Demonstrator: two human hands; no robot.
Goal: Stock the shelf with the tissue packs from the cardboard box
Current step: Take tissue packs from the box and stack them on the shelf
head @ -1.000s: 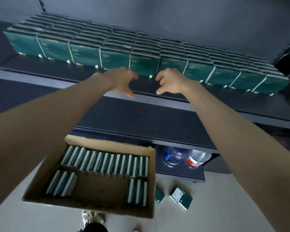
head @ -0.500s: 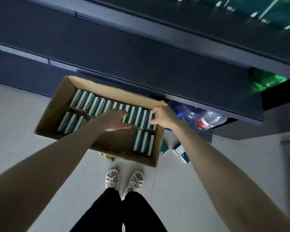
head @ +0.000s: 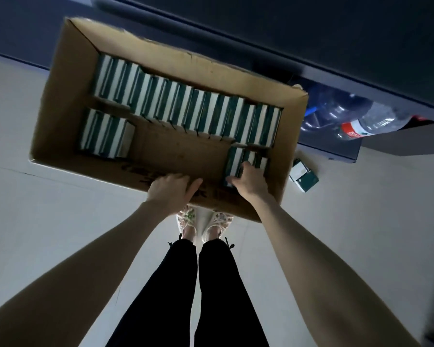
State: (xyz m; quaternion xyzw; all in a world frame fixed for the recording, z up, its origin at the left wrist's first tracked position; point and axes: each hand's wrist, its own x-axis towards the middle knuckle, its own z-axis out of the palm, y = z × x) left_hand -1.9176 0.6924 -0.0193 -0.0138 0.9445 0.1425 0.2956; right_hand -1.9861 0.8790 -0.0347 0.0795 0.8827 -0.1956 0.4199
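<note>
Below, slim packs (head: 186,106), cardboard box (head: 68,91)

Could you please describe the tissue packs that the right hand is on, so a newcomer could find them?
Find the cardboard box on the floor. In its near right corner stands a small group of tissue packs, under the right hand. Unlike the long row and the left group, a hand touches it.
</note>
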